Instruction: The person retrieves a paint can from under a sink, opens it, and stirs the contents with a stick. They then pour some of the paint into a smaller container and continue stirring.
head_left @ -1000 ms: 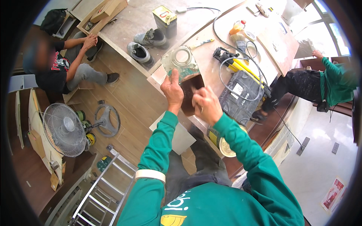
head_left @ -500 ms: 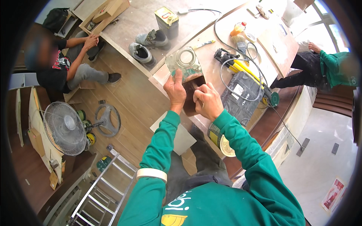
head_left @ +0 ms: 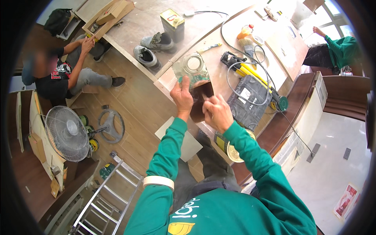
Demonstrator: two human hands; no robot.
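Note:
A dusty rectangular metal tin [head_left: 180, 65] with a round ring on its face stands at the corner of the worktable [head_left: 166, 83]. Below that face a dark brown opening [head_left: 197, 111] shows. My left hand [head_left: 182, 100] grips the tin's near edge, its thumb lying on the greenish, stained part. At the right side of the dark opening, my right hand [head_left: 217, 113] is closed in a fist-like grip. Whatever it grips is mostly hidden by the fingers; a thin pale bit shows at the opening. A round can [head_left: 235, 153] is partly covered by my right forearm.
Boots [head_left: 147, 56], a tall tin [head_left: 172, 29], a putty knife [head_left: 209, 48], a brush [head_left: 246, 45] and a black tool case [head_left: 248, 103] with a looped cable lie on the table. A fan [head_left: 67, 133] and ladder [head_left: 105, 196] stand left. One person sits left; another stands right.
My right hand has shifted slightly down and right at the opening. My left hand keeps its grip. The person at right has moved farther back; the seated person has lowered the hands slightly.

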